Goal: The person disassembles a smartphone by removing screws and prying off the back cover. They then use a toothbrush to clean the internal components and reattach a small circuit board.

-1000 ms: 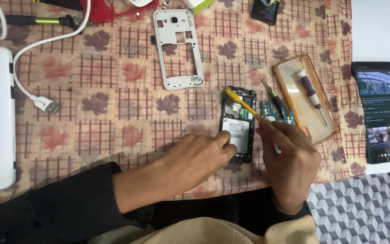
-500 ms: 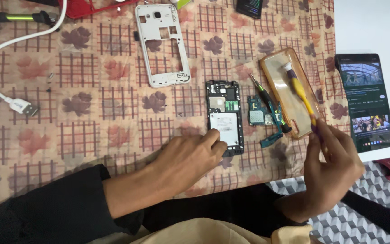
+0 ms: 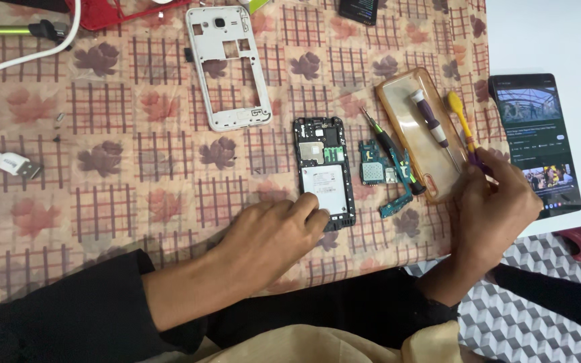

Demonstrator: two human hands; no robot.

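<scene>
Black, light and likely fragile, the opened phone (image 3: 325, 171) is pinned at its lower edge by left hand (image 3: 274, 232) fingertips, while a yellow pry tool (image 3: 462, 124), right of it, is pinched by the right hand (image 3: 495, 208).

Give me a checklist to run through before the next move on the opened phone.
1. Opened phone pinned flat by left hand: ok, fingertips rest on its lower end.
2. Right hand holding the yellow pry tool: ok.
3. Tool tip clear of the phone: ok, it lies over the amber case.
4. Circuit board out of the way: ok, beside the phone.
5. White frame clear: ok, set apart above.
6. Loose screws accounted for: cannot tell.
</scene>
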